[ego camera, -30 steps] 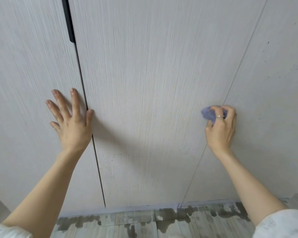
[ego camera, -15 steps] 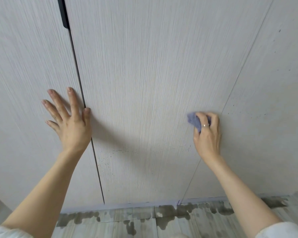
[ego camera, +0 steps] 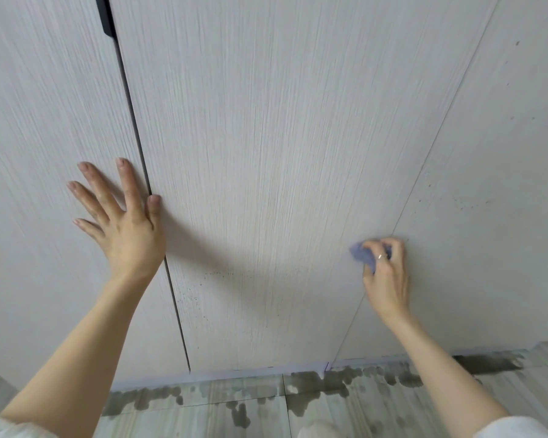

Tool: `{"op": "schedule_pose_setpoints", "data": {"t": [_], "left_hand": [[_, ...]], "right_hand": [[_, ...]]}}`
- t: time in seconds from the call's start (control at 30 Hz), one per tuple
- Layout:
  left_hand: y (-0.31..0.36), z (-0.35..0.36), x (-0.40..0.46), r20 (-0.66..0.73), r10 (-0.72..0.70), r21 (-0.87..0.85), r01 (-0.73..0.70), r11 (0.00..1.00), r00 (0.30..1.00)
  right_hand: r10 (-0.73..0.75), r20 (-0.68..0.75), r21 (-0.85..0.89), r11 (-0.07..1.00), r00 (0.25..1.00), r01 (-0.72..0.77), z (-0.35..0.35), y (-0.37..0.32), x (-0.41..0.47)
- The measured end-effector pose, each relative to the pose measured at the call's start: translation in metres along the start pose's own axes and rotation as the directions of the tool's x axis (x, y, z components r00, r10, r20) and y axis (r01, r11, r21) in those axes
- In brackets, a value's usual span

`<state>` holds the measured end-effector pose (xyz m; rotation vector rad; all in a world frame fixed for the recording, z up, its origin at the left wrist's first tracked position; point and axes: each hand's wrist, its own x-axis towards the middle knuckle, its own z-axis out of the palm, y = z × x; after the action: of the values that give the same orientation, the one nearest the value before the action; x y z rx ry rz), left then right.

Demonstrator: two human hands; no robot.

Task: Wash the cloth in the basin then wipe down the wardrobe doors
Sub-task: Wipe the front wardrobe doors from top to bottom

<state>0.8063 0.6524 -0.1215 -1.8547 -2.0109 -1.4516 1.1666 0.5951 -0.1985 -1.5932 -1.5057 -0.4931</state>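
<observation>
Right hand [ego camera: 385, 276] bunched around cloth [ego camera: 361, 255], pressed low against door [ego camera: 266, 184] beside seam. Left hand [ego camera: 125, 226] flat, fingers spread, bracing. Wet floor [ego camera: 345, 384] underfoot: risk of slipping; small wad, likely missed specks.

Soft even daylight, faint hand shadows, wide-angle bending at edges.

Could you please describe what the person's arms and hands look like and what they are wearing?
Both forearms are bare. White sleeves show at the bottom corners, one on the left arm and one on the right arm. The right hand wears a thin ring; the left hand shows no jewellery.
</observation>
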Motion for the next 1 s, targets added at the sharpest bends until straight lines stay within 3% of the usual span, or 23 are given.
{"op": "schedule_pose_setpoints", "data": {"t": [0.1, 0.17, 0.23, 0.3, 0.37, 0.47, 0.53, 0.63, 0.73, 0.87, 0.9, 0.97, 1.0], "left_hand": [[0.001, 0.001, -0.001, -0.003, -0.004, -0.013, 0.004, 1.000, 1.000], [0.001, 0.000, -0.001, -0.003, -0.006, -0.019, 0.006, 1.000, 1.000], [0.001, 0.001, -0.001, -0.005, 0.004, -0.016, -0.004, 1.000, 1.000], [0.001, 0.001, -0.001, -0.010, 0.006, -0.013, -0.006, 1.000, 1.000], [0.000, 0.001, 0.000, -0.011, 0.003, -0.013, -0.004, 1.000, 1.000], [-0.001, 0.002, -0.001, -0.014, 0.011, -0.009, -0.012, 1.000, 1.000], [-0.001, 0.003, -0.001, -0.021, 0.012, -0.007, -0.012, 1.000, 1.000], [0.000, 0.005, -0.001, -0.038, 0.008, -0.007, -0.009, 1.000, 0.999], [0.001, 0.004, -0.001, -0.045, 0.012, -0.003, -0.013, 1.000, 0.999], [-0.002, 0.006, -0.001, -0.042, 0.015, 0.002, -0.015, 1.000, 0.999], [-0.003, 0.006, 0.000, -0.044, 0.016, 0.002, -0.016, 1.000, 0.999], [-0.004, 0.006, 0.000, -0.048, 0.020, -0.001, -0.020, 1.000, 0.999], [-0.004, 0.006, 0.000, -0.052, 0.023, 0.000, -0.023, 1.000, 0.998]], "right_hand": [[0.082, -0.222, 0.058, 0.996, 0.972, -0.070, -0.008, -0.019, 0.033], [0.151, -0.238, 0.060, 0.988, 0.960, -0.141, 0.000, -0.023, 0.027], [0.216, -0.144, 0.036, 0.976, 0.966, -0.213, 0.018, -0.020, -0.006], [0.264, 0.048, -0.012, 0.964, 0.963, -0.264, 0.033, -0.016, -0.043], [0.383, 0.193, -0.051, 0.923, 0.903, -0.381, 0.044, -0.011, -0.063], [0.501, 0.191, -0.010, 0.861, 0.844, -0.508, 0.043, -0.019, -0.057], [0.436, 0.101, 0.084, 0.892, 0.894, -0.445, 0.036, -0.030, -0.041], [0.202, -0.089, 0.207, 0.962, 0.975, -0.181, 0.021, -0.059, -0.008], [0.000, -0.166, 0.101, 0.995, 0.986, 0.017, 0.026, -0.075, 0.008], [-0.064, 0.142, 0.007, 0.998, 0.988, 0.063, 0.058, -0.053, -0.039], [-0.145, 0.221, 0.025, 0.989, 0.964, 0.143, 0.061, -0.045, -0.052], [-0.317, 0.255, -0.047, 0.940, 0.913, 0.339, 0.064, -0.026, -0.068], [-0.333, 0.256, -0.035, 0.935, 0.908, 0.353, 0.061, -0.019, -0.068]]}}
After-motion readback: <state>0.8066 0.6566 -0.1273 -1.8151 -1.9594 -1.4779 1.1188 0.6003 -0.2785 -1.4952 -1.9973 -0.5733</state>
